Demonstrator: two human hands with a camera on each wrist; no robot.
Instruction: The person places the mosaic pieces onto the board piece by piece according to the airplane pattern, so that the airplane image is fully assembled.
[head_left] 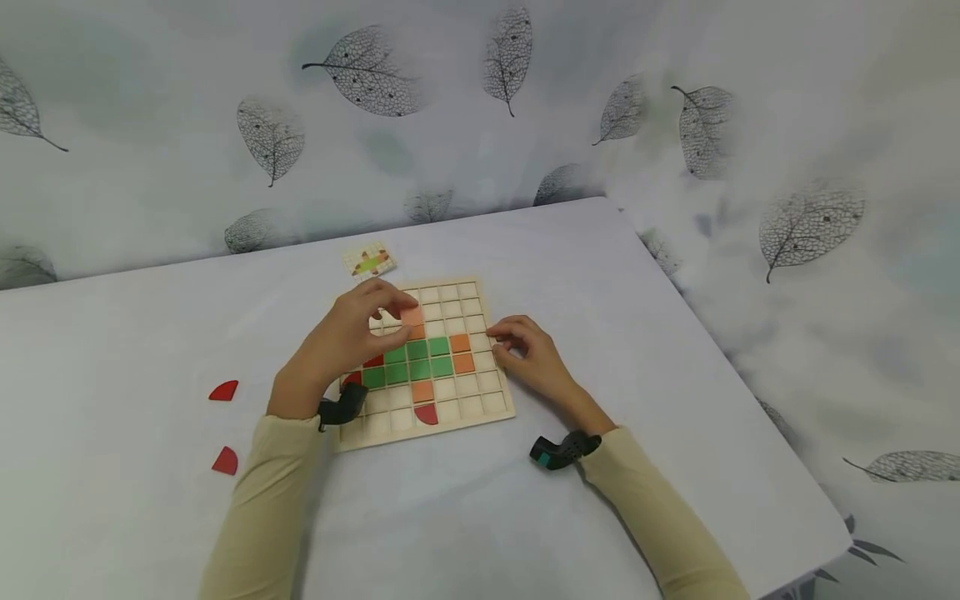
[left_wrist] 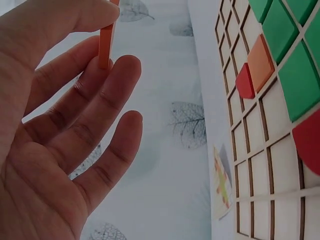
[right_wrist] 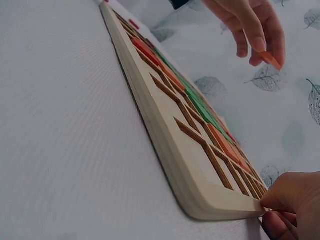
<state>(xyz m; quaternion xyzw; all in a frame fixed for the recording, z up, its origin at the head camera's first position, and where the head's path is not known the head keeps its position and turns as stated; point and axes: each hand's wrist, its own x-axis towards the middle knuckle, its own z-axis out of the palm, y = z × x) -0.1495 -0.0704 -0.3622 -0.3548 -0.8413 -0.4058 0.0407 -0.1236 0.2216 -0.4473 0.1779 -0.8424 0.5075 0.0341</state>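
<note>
Above the wooden grid board (head_left: pixel 471 407), my left hand (head_left: pixel 348 325) pinches an orange square tile (head_left: pixel 412 316) between thumb and fingertips. In the left wrist view this tile (left_wrist: pixel 105 46) stands edge-on, and the other fingers spread loosely. My right hand (head_left: pixel 531 354) grips the board's right edge; in the right wrist view its thumb lies on the rim (right_wrist: pixel 227 205) with fingers curled beneath. Green tiles (head_left: pixel 418 369) fill a block mid-board. Orange tiles (head_left: pixel 462 362) sit right of them, with another orange tile (head_left: pixel 422 391) and a red quarter-circle tile (head_left: pixel 426 414) below.
Two loose red quarter-circle pieces (head_left: pixel 223 391) (head_left: pixel 225 461) lie on the white table left of the board. A small pattern card (head_left: pixel 370 260) lies behind the board. Leaf-printed cloth (head_left: pixel 450 108) hangs behind the table.
</note>
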